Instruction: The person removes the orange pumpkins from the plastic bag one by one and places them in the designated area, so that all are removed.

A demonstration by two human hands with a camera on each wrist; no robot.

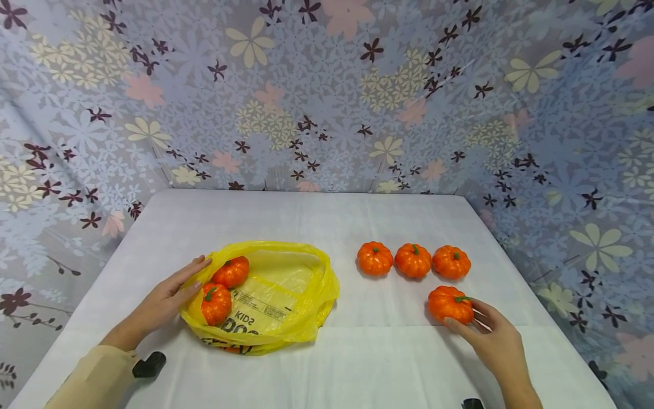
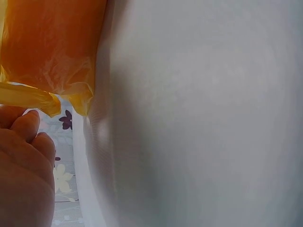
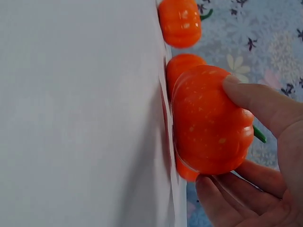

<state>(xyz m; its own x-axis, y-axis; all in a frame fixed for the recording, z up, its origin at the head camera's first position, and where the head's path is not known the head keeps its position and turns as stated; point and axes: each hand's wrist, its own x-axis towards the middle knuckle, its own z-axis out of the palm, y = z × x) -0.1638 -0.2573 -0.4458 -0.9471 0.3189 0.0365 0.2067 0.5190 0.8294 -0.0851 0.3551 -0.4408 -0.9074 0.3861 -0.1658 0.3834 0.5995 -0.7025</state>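
Observation:
My right hand point(image 1: 493, 335) holds a small orange toy pumpkin point(image 1: 449, 305) with a green stem. Thumb on one side and fingers on the other grip it, as the right wrist view shows with the pumpkin point(image 3: 213, 120) large in front. On the left lies a yellow plastic bag point(image 1: 306, 301), its mouth spread wide. Inside it, one pumpkin point(image 1: 217, 304) sits close to another pumpkin point(image 1: 232, 272). My left hand point(image 1: 160, 304) rests at the bag's left rim, its fingers extended along it. In the left wrist view, orange shows through the bag point(image 2: 80, 92).
Behind the held pumpkin, a row runs across the white-covered table point(image 1: 378, 363): a left pumpkin point(image 1: 375, 259), a middle pumpkin point(image 1: 413, 261) and a right pumpkin point(image 1: 452, 262). A flowered cloth point(image 1: 327, 113) hangs behind and beside the table.

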